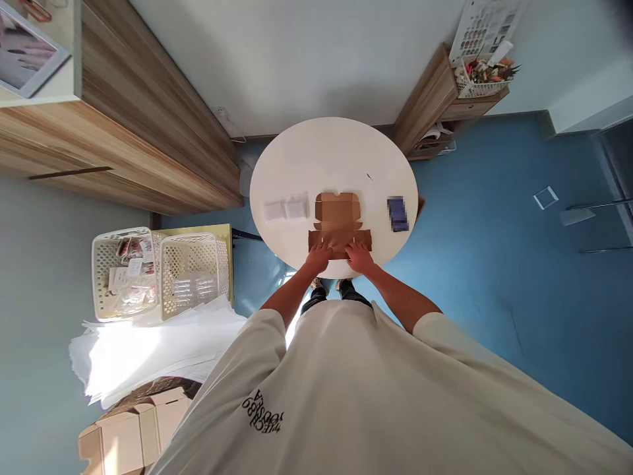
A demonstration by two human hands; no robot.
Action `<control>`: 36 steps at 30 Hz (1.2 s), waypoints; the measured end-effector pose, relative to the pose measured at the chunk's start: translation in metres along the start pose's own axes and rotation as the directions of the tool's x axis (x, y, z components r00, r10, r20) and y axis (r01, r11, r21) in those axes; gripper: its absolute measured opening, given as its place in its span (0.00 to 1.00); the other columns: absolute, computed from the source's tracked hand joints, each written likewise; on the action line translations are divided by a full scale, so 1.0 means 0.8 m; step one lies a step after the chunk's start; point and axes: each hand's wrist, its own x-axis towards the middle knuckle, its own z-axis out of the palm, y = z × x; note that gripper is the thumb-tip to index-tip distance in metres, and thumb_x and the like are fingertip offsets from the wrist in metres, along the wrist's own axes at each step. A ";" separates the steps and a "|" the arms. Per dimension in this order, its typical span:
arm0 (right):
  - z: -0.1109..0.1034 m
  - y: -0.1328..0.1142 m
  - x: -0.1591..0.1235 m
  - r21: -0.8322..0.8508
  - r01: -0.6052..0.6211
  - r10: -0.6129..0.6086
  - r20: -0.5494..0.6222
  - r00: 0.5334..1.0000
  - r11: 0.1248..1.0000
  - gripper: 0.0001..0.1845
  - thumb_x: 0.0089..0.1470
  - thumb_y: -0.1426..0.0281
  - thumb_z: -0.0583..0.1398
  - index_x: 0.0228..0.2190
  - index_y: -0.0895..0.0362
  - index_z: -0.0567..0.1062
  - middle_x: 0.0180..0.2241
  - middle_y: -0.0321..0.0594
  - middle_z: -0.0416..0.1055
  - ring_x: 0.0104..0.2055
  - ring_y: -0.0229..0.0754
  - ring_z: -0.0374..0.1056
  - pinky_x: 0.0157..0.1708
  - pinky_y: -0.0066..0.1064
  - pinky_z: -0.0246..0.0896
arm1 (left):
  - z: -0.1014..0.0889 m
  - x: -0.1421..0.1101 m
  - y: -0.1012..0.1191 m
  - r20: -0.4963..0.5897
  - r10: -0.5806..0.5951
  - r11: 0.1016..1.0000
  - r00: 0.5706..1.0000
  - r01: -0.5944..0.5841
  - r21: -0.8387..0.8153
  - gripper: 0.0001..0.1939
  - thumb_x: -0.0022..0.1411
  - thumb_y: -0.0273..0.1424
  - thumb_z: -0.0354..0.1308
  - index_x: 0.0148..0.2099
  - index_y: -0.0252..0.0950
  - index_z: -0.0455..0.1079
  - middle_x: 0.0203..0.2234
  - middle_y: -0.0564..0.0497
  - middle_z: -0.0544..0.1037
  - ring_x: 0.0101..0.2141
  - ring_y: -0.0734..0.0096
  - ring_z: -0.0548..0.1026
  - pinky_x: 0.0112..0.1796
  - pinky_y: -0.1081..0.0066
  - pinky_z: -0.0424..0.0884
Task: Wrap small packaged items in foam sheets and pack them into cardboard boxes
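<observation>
Touched near edge of unfolded brown cardboard box blank (pixel 338 212), laid on near half of round white table (pixel 316 155), with left hand (pixel 319 256) and right hand (pixel 359 258). Could not tell fingers gripping from pressing. Seemed best handled with even pressure, crease straight.

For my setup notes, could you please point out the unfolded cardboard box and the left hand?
Unfolded cardboard box (pixel 338 212): head view, middle of its upper panel.
Left hand (pixel 319 257): head view, back of the hand.
</observation>
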 end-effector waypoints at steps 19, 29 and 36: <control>-0.063 0.049 0.061 0.135 -0.009 0.009 -0.001 1.000 0.991 0.24 0.68 0.72 0.51 0.59 0.56 0.77 0.60 0.52 0.74 0.61 0.56 0.69 0.59 0.50 0.63 | -0.035 0.065 -0.001 0.074 -0.058 0.998 0.996 0.060 -0.029 0.20 0.74 0.32 0.55 0.65 0.38 0.73 0.58 0.38 0.77 0.55 0.50 0.78 0.54 0.56 0.74; -0.110 0.076 0.192 0.153 0.023 -0.011 -0.083 0.997 0.988 0.30 0.61 0.75 0.56 0.64 0.60 0.71 0.68 0.56 0.64 0.67 0.62 0.61 0.63 0.55 0.59 | -0.027 0.068 0.003 0.090 -0.117 0.984 0.989 0.128 -0.121 0.23 0.72 0.31 0.56 0.67 0.36 0.71 0.60 0.34 0.74 0.54 0.45 0.78 0.47 0.54 0.78; -0.112 0.087 0.229 0.168 0.050 -0.039 -0.071 0.997 0.985 0.29 0.65 0.74 0.59 0.65 0.72 0.67 0.71 0.68 0.56 0.69 0.60 0.55 0.63 0.53 0.49 | -0.027 0.064 0.004 0.085 -0.131 0.980 0.988 0.142 -0.138 0.22 0.74 0.31 0.52 0.67 0.36 0.71 0.59 0.35 0.74 0.51 0.47 0.79 0.46 0.55 0.78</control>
